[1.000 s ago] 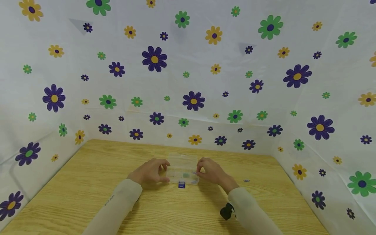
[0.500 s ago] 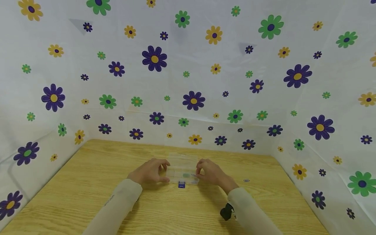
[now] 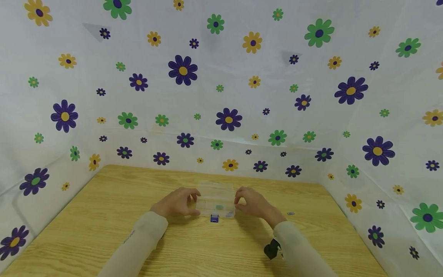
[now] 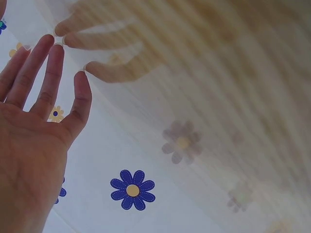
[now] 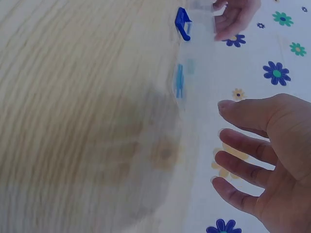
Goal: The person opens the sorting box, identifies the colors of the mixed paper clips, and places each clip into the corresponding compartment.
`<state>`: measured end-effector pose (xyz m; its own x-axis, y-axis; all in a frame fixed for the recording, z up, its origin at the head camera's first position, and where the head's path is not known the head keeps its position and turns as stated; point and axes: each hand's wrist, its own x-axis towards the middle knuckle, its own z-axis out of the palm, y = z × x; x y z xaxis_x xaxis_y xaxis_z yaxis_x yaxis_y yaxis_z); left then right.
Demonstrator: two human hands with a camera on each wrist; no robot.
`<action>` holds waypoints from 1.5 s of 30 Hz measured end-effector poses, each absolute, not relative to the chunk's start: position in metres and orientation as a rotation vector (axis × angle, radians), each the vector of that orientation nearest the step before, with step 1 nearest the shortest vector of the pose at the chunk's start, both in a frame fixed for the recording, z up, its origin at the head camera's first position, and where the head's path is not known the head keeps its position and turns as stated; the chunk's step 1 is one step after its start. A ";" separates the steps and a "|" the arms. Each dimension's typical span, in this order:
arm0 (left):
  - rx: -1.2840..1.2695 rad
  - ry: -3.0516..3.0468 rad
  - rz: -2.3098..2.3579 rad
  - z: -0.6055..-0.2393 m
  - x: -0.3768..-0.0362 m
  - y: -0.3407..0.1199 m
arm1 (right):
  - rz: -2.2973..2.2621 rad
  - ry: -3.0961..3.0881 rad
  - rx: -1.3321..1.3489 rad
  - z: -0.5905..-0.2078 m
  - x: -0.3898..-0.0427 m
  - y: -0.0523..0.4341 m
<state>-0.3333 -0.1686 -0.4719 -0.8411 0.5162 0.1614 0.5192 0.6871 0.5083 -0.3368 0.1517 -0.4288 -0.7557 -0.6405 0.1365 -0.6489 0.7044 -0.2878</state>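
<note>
A clear plastic box point(image 3: 209, 212) with compartments sits on the table, its see-through lid point(image 3: 215, 188) raised at the back and a blue latch point(image 3: 214, 218) at the front. My left hand point(image 3: 178, 201) holds the box's left end, thumb near the front and fingers farther back. At the right end is my right hand point(image 3: 254, 202), fingers loosely bent and nothing between them. Bluish paper clips point(image 5: 180, 81) lie in the front right compartment. Behind them shows a small greenish patch point(image 3: 219, 207).
One paper clip point(image 3: 290, 213) lies on the wood-grain table point(image 3: 207, 250), right of my right hand. White flower-print sheets point(image 3: 228, 96) enclose the table at the back and both sides. A black device point(image 3: 271, 249) is strapped at my right wrist.
My right hand has let go of a paper clip over the box's right compartment and drawn slightly right. Clips now show there plainly. The left hand has stayed in place.
</note>
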 end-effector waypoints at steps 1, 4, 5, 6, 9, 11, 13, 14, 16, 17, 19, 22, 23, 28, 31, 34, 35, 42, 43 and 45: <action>-0.883 -2.881 -0.867 -0.472 -0.333 -0.168 | 0.510 -2.868 1.100 -0.427 -0.337 0.156; -0.882 -2.883 -0.856 -0.471 -0.334 -0.168 | 0.566 -2.838 1.129 -0.426 -0.341 0.173; -0.880 -2.883 -0.852 -0.471 -0.334 -0.168 | 0.593 -2.831 1.132 -0.426 -0.342 0.179; -0.876 -2.885 -0.853 -0.471 -0.334 -0.168 | 0.628 -2.819 1.139 -0.426 -0.342 0.185; -0.879 -2.884 -0.853 -0.471 -0.334 -0.168 | 0.707 -2.798 1.127 -0.425 -0.343 0.204; -0.880 -2.883 -0.854 -0.472 -0.334 -0.168 | 0.731 -2.793 1.107 -0.426 -0.343 0.216; -0.880 -2.883 -0.855 -0.473 -0.335 -0.169 | 0.739 -2.796 1.091 -0.425 -0.343 0.229; -0.879 -2.883 -0.856 -0.473 -0.334 -0.168 | 0.739 -2.797 1.081 -0.425 -0.343 0.234; -0.880 -2.884 -0.855 -0.473 -0.334 -0.168 | 0.728 -2.804 1.066 -0.424 -0.342 0.245; -0.881 -2.884 -0.860 -0.473 -0.334 -0.168 | 0.721 -2.809 1.062 -0.423 -0.341 0.249; -0.880 -2.887 -0.866 -0.473 -0.334 -0.168 | 0.703 -2.817 1.044 -0.423 -0.339 0.258; -0.875 -2.895 -0.871 -0.473 -0.334 -0.168 | 0.676 -2.814 1.023 -0.425 -0.338 0.269; -0.872 -2.898 -0.876 -0.472 -0.334 -0.168 | 0.667 -2.810 1.018 -0.426 -0.338 0.272; -0.874 -2.895 -0.889 -0.471 -0.334 -0.168 | 0.683 -2.824 0.958 -0.433 -0.338 0.288; -0.874 -2.893 -0.885 -0.470 -0.334 -0.168 | 0.721 -2.858 0.886 -0.437 -0.337 0.296; -0.874 -2.894 -0.874 -0.469 -0.334 -0.168 | 0.761 -2.873 0.831 -0.439 -0.336 0.303; -0.875 -2.893 -0.874 -0.469 -0.334 -0.168 | 0.764 -2.873 0.819 -0.440 -0.336 0.305; -0.876 -2.896 -0.897 -0.468 -0.332 -0.168 | 0.768 -2.894 0.748 -0.446 -0.337 0.315; -0.873 -2.897 -0.897 -0.468 -0.332 -0.168 | 0.772 -2.900 0.732 -0.447 -0.337 0.317; -0.870 -2.899 -0.900 -0.468 -0.332 -0.168 | 0.781 -2.912 0.698 -0.449 -0.338 0.320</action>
